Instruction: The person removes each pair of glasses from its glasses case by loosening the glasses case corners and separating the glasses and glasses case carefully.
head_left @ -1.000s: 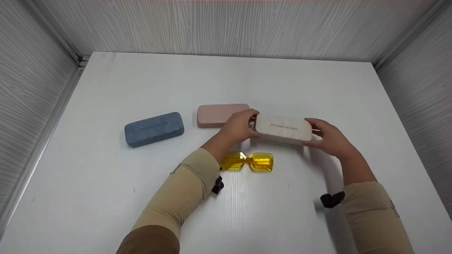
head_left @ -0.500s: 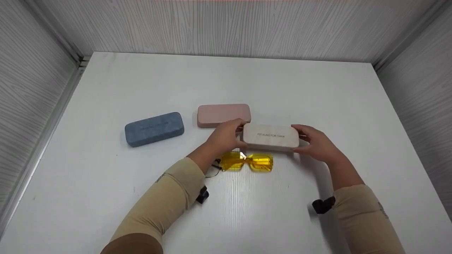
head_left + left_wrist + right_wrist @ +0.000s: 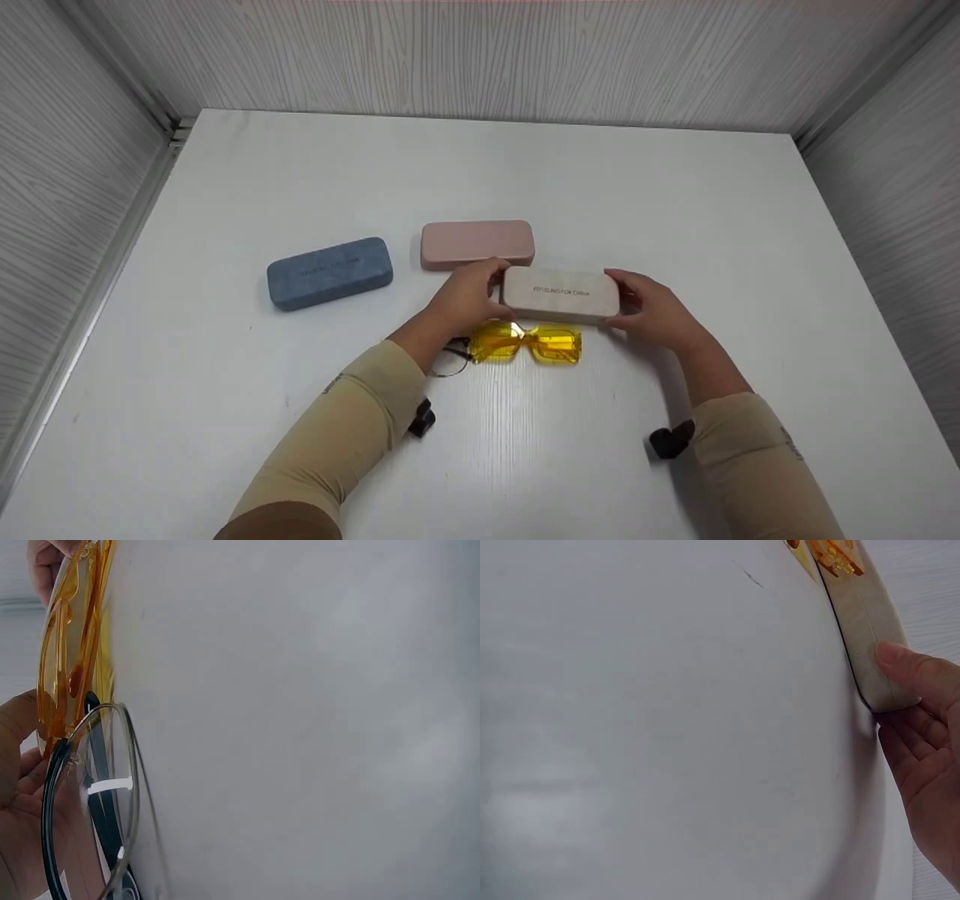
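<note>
Sleeves (image 3: 337, 427) of tan cloth reach in over a white table (image 3: 525, 480), each cuff with a small black camera (image 3: 667, 442) on its inner side. Beside the left wrist lie wire-rimmed glasses (image 3: 450, 364), partly hidden by that arm. Just to their right are yellow glasses (image 3: 556, 343); whether the two pairs touch is unclear. A cream case (image 3: 559, 296) with printed lettering lies crosswise right behind the yellow glasses. The left hand (image 3: 461, 300) pinches its left end, thumb on the near side and fingers at the back corner. The right hand (image 3: 660, 311) grips the right end the same way. Whether the case bears on the table or is slightly raised, I cannot tell. Holding both ends at one height should help it sit flat, and easing both grips together should avoid twisting it. The left thumb is very near the yellow lens, so a small, straight movement seems safest; a low left wrist could drag the wire-rimmed pair. Farther off, a blue case (image 3: 330, 274) lies at the left, angled. A pink case (image 3: 477, 241) lies just behind the left hand. Beyond stands a pale wood-grain wall (image 3: 480, 60).
</note>
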`<action>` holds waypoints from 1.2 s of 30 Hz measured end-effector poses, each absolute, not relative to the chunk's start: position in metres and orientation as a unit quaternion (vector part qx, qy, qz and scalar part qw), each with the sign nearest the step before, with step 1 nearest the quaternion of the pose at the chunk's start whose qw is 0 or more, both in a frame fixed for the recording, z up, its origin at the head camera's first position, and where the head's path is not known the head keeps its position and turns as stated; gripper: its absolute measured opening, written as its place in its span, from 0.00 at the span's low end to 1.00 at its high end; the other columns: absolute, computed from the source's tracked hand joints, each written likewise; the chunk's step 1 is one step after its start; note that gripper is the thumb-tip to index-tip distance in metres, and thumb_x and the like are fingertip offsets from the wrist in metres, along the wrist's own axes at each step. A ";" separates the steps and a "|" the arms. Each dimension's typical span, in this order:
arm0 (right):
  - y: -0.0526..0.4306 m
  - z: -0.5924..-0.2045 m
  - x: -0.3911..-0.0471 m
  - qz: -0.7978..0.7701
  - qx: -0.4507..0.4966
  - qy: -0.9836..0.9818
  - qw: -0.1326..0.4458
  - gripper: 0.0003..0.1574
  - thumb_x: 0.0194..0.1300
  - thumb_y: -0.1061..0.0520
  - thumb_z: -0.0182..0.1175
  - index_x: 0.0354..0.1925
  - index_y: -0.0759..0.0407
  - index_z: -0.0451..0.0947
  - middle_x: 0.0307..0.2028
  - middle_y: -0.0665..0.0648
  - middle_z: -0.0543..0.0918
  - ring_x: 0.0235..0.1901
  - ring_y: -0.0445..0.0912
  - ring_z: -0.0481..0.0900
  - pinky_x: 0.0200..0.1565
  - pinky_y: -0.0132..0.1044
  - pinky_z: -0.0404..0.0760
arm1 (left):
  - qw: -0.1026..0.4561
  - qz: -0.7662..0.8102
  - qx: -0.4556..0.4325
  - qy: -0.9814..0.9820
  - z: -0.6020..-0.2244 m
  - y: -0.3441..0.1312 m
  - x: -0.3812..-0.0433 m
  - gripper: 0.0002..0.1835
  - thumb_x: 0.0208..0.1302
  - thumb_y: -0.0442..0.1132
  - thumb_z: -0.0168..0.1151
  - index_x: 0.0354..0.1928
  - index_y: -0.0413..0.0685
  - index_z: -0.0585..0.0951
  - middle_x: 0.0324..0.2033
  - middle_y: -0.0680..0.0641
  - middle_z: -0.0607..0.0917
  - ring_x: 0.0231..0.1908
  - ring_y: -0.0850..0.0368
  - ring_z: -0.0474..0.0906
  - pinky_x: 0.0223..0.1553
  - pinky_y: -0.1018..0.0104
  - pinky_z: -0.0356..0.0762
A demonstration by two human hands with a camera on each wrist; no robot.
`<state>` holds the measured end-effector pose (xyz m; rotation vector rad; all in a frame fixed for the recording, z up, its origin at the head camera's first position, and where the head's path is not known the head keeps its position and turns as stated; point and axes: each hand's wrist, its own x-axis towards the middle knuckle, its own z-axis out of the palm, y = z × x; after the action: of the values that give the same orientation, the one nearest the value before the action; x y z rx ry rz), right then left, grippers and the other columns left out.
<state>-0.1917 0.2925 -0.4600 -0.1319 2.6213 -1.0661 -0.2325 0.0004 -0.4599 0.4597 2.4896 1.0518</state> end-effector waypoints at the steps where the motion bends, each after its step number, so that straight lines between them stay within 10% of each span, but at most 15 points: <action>1: 0.292 -0.460 -0.192 -0.373 -0.046 0.914 0.153 0.50 0.50 0.57 0.70 0.68 0.51 0.57 0.63 0.55 0.64 0.60 0.50 0.65 0.60 0.45 0.67 | 0.198 0.380 0.163 0.889 -0.461 0.000 -0.233 0.34 0.46 0.43 0.73 0.57 0.55 0.69 0.52 0.57 0.74 0.51 0.63 0.69 0.56 0.69 0.69; 36: 0.297 -0.472 -0.193 -0.420 -0.075 0.896 0.123 0.50 0.43 0.46 0.72 0.64 0.46 0.63 0.57 0.50 0.70 0.55 0.46 0.67 0.60 0.46 0.67 | 0.190 0.443 0.168 0.860 -0.477 -0.005 -0.235 0.42 0.45 0.38 0.73 0.65 0.54 0.64 0.59 0.55 0.70 0.57 0.62 0.66 0.56 0.70 0.69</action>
<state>-0.1933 0.2973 -0.4719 -0.2182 2.6142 -1.2266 -0.2353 -0.0054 -0.4768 0.4708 2.4167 1.2444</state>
